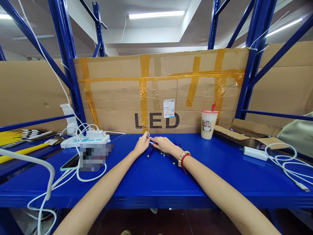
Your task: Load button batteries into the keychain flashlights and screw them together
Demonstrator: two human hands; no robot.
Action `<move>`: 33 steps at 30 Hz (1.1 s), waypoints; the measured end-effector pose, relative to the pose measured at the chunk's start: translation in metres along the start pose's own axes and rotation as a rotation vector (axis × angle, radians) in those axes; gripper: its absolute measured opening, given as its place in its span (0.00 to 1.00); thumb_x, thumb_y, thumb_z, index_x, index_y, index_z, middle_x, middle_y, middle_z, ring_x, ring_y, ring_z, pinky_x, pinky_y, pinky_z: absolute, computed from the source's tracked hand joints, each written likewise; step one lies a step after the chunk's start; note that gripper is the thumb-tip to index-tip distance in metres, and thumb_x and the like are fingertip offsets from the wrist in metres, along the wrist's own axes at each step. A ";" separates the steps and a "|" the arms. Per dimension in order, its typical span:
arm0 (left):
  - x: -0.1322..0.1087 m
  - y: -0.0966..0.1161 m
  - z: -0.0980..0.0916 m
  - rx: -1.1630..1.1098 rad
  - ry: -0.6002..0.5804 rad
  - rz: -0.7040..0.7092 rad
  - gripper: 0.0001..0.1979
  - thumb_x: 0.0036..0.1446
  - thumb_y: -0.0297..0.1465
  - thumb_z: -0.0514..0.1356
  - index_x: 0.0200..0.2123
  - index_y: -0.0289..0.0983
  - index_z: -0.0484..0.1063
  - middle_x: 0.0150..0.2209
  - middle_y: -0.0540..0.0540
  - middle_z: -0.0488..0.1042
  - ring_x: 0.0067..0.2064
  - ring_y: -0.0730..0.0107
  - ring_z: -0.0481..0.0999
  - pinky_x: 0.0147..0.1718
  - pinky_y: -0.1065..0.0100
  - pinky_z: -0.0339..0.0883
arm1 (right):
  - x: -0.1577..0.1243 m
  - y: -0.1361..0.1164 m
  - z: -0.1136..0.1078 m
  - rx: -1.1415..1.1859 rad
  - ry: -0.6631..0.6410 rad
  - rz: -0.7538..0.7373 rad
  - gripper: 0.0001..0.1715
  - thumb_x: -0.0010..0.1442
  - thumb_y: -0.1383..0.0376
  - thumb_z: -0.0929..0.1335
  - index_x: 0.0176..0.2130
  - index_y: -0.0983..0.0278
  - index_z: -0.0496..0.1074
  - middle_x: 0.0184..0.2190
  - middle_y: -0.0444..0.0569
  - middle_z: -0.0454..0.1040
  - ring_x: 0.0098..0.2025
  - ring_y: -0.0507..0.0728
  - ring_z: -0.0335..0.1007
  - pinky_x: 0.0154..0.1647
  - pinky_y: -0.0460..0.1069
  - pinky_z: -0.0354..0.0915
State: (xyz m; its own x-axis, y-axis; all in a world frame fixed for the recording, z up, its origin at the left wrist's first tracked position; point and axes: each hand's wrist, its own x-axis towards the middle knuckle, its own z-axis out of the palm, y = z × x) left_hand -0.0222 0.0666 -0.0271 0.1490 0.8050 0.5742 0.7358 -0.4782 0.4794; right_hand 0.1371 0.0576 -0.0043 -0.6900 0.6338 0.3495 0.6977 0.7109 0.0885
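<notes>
My left hand (pixel 141 145) is closed over the blue shelf top, with a small silvery piece (pixel 148 135) showing at its fingertips. Close beside it, my right hand (pixel 164 144) has its fingers pinched together by the left fingers. A thin, light-coloured bit shows between the two hands, too small to name. Below them on the shelf lies a short dark-blue rod (pixel 150 153) with a shiny end. Several small shiny metal balls (pixel 174 163) are scattered under and beside my right wrist. Something dark blue behind that wrist is partly hidden.
A lidded drink cup (pixel 206 126) stands right of my hands, beside an open cardboard box (pixel 241 132). A white charger (pixel 255 153) with coiled cable lies at right. At left are a power strip (pixel 85 141), phone (pixel 70 162) and loose cables. Cardboard (pixel 117 101) walls the back.
</notes>
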 end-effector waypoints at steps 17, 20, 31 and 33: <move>-0.002 0.007 -0.004 0.031 -0.044 -0.048 0.11 0.63 0.35 0.50 0.39 0.32 0.65 0.30 0.49 0.68 0.30 0.74 0.68 0.31 0.68 0.63 | 0.004 0.001 0.007 0.101 0.115 0.005 0.09 0.63 0.66 0.61 0.39 0.69 0.68 0.32 0.45 0.69 0.33 0.50 0.66 0.37 0.49 0.64; -0.003 0.010 -0.006 0.049 -0.038 -0.088 0.13 0.63 0.37 0.49 0.40 0.33 0.65 0.31 0.48 0.68 0.31 0.72 0.68 0.32 0.67 0.63 | 0.005 0.002 0.012 0.120 0.176 0.031 0.08 0.63 0.66 0.62 0.37 0.69 0.68 0.31 0.45 0.68 0.32 0.50 0.65 0.36 0.49 0.63; -0.007 0.017 -0.009 0.100 -0.152 -0.066 0.17 0.65 0.38 0.45 0.46 0.33 0.63 0.33 0.46 0.71 0.34 0.70 0.72 0.36 0.63 0.65 | 0.005 0.004 0.007 0.206 0.489 0.158 0.10 0.65 0.68 0.58 0.40 0.68 0.65 0.32 0.46 0.67 0.31 0.51 0.62 0.31 0.46 0.58; -0.007 0.019 -0.010 0.118 -0.161 -0.048 0.17 0.65 0.37 0.45 0.49 0.33 0.63 0.36 0.45 0.72 0.36 0.68 0.73 0.38 0.62 0.65 | 0.005 0.001 0.007 0.222 0.511 0.134 0.10 0.65 0.67 0.57 0.41 0.67 0.65 0.33 0.48 0.67 0.33 0.51 0.63 0.32 0.45 0.58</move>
State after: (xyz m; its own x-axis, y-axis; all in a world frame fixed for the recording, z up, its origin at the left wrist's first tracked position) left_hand -0.0157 0.0483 -0.0156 0.2085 0.8761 0.4348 0.8156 -0.4011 0.4170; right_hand 0.1329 0.0638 -0.0086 -0.3785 0.5342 0.7559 0.6775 0.7163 -0.1669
